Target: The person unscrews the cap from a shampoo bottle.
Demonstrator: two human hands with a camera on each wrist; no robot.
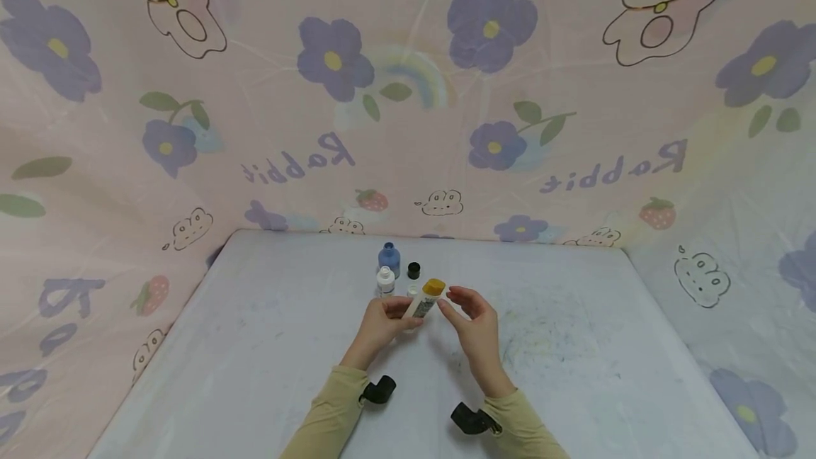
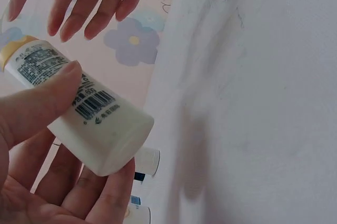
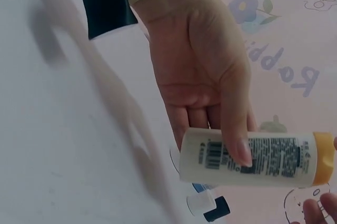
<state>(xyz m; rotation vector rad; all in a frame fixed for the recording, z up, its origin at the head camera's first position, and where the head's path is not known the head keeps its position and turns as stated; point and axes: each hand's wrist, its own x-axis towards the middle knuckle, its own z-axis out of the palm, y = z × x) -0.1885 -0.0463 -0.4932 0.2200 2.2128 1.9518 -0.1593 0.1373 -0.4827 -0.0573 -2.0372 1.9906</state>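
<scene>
My left hand [image 1: 380,328] holds a white bottle [image 1: 422,305] with a yellow cap [image 1: 435,287], tilted above the table, cap end up and away. In the left wrist view, the thumb presses on the printed label and barcode while the fingers [image 2: 95,192] support the underside. My right hand [image 1: 477,324] is just right of the cap, apart from it, with loosely bent fingers and nothing between them. Its fingertips [image 3: 316,211] show at the lower right edge of the right wrist view.
Behind the hands stand a blue bottle [image 1: 389,261] and a white bottle [image 1: 385,283]. A round black object [image 1: 414,270] and a small white item [image 1: 412,291], partly hidden, are beside them. The white table [image 1: 561,346] has faint smudges at right; printed sheets [image 1: 408,119] surround it.
</scene>
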